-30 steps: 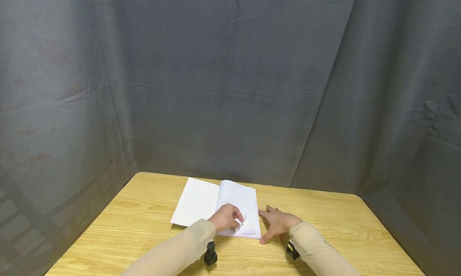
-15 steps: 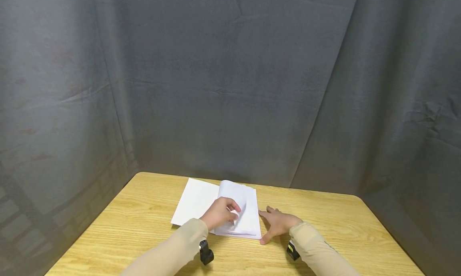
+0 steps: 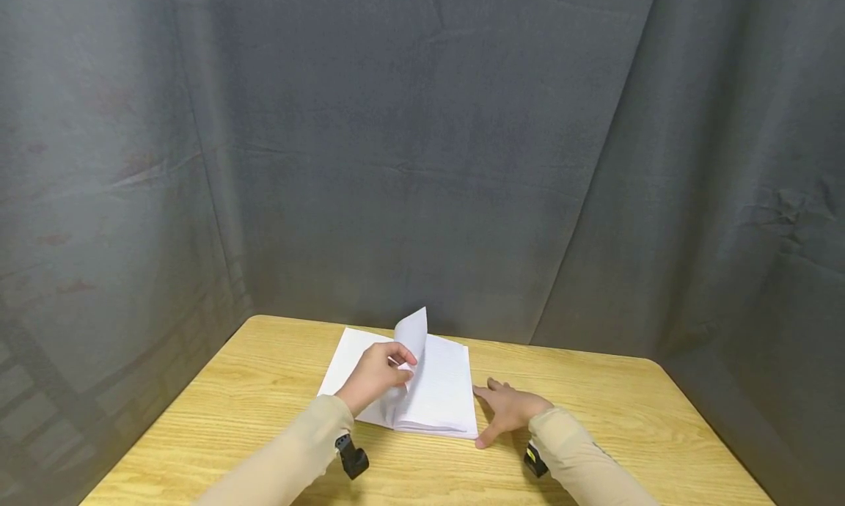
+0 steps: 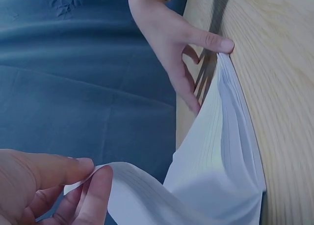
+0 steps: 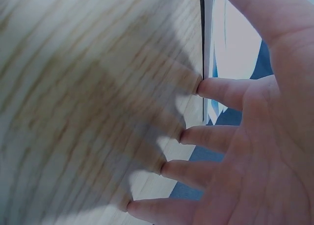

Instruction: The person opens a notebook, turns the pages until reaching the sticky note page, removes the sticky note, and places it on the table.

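White pages filled the open book [image 3: 447, 389], which lay on the wooden table [image 3: 594, 389] close to its far edge, nearer the far left corner than the far right one. The left hand [image 3: 372, 374] pinched a page [image 3: 412, 332] between thumb and fingers. That page stood curved above the book, its top corner showing against the curtain [image 3: 422, 161] in the head view. Faint ruled lines ran across the paper in the left wrist view. Just beside the book's right edge, the right hand [image 3: 508, 407] was spread, its fingers straight and apart. Its fingertips rested on the table, the forefinger against the book's right edge, and its thumb touched the book's near right corner. Beige sleeves [image 3: 290, 447] covered both arms, which reached in from the near side of the table. Black devices [image 3: 353, 460] sat at both wrists. Behind the table's far edge and along its left and right edges, the curtain hung dark grey and creased.
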Motion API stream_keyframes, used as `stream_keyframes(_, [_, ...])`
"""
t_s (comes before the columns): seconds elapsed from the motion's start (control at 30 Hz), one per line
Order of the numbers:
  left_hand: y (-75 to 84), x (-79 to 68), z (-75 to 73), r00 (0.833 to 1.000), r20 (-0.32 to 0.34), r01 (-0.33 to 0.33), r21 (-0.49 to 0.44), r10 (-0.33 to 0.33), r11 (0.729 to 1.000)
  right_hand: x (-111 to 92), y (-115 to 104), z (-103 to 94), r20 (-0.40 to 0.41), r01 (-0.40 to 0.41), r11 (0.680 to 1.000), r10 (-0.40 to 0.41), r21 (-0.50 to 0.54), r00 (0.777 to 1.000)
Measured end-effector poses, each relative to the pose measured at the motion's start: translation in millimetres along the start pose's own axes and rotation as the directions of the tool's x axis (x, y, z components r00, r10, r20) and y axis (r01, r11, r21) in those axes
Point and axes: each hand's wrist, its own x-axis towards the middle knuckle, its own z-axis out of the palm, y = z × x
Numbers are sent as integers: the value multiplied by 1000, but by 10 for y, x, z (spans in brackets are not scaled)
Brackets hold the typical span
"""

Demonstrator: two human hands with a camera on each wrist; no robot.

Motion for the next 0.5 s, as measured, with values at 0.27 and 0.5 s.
stream_keyframes(0.27, [-20, -75, -242, 996, -88, 17, 36, -14, 999, 1, -19, -22, 9, -3, 1000, 3, 5, 1000])
stream_keyframes(0.5, [-128, -174, -495, 984, -169, 82, 100, -64, 992, 11, -36, -23, 10, -9, 1000, 9, 6, 1000])
